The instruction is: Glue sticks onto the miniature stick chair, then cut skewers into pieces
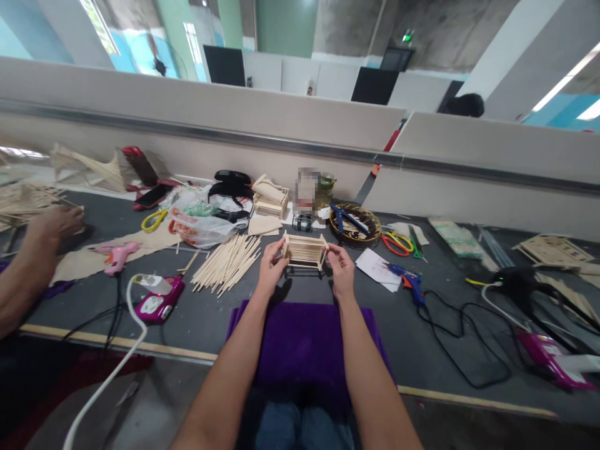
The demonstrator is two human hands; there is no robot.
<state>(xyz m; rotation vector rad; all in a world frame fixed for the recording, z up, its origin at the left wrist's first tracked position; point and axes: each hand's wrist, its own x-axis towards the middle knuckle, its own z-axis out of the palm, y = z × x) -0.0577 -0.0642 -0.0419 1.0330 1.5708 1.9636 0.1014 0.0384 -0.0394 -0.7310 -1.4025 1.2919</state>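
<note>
I hold a small frame of thin wooden sticks [304, 250] up over the dark table [206, 315], one hand at each end. My left hand [272, 265] pinches its left end, fingers closed on it. My right hand [341, 267] grips the right end the same way. A loose pile of wooden sticks [227, 262] lies just left of my left hand. A purple cloth [304, 340] lies on the table edge under my forearms.
Another person's hand [54, 225] rests at far left. A pink glue gun [117, 255], a blue glue gun [407, 281], a plastic bag [199, 222], scissors [396, 242], a woven basket [355, 223], cables [469, 350] and a finished stick model [270, 199] crowd the table.
</note>
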